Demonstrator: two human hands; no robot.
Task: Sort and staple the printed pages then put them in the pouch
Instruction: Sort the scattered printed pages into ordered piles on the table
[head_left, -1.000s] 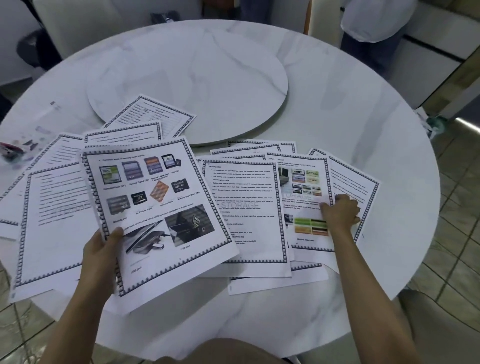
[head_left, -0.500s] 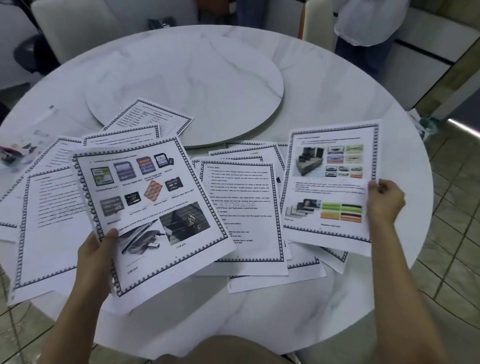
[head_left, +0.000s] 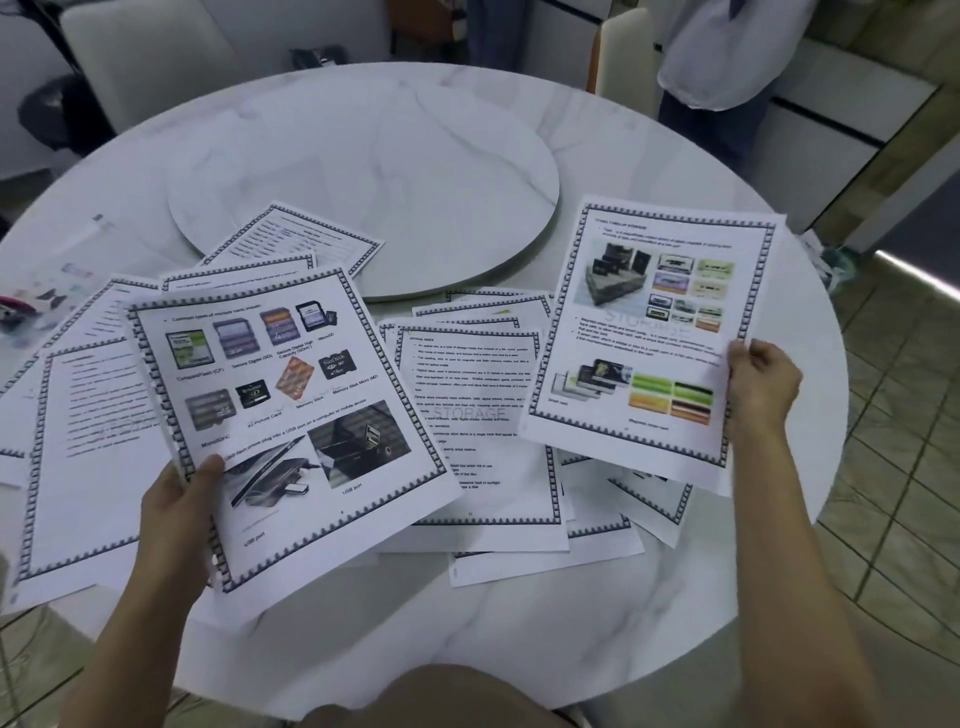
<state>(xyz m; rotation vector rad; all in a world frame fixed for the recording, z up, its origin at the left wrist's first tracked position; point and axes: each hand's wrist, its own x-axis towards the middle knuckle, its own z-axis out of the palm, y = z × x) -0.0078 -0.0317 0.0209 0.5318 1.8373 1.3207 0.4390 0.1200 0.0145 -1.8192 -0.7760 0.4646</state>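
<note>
Head view. The left hand (head_left: 179, 499) pinches the memory-card page (head_left: 291, 415) at its lower left edge, thumb on the printed face and fingers hidden beneath; whether further sheets lie under it cannot be told. The right hand (head_left: 761, 379) grips the tape-and-card page (head_left: 654, 332) at the middle of its right edge, fingers curled round the margin, the sheet raised clear of the table (head_left: 571, 597). Between and below the two held pages, the loose pages (head_left: 467, 415) lie fanned and overlapping on the marble top, with more spread at the left (head_left: 88, 441) and one resting partly on the turntable (head_left: 363, 171). A clear packet with a red object (head_left: 15, 306) sits at the far left edge; whether these are the pouch and stapler cannot be made out. Handling, as a judgement: single sheets are light and limp, sag when held by one edge, slide readily over each other, and crease if squeezed. They are best taken at a margin with thumb above and fingers below, then squared against the tabletop before stapling at a corner.
</note>
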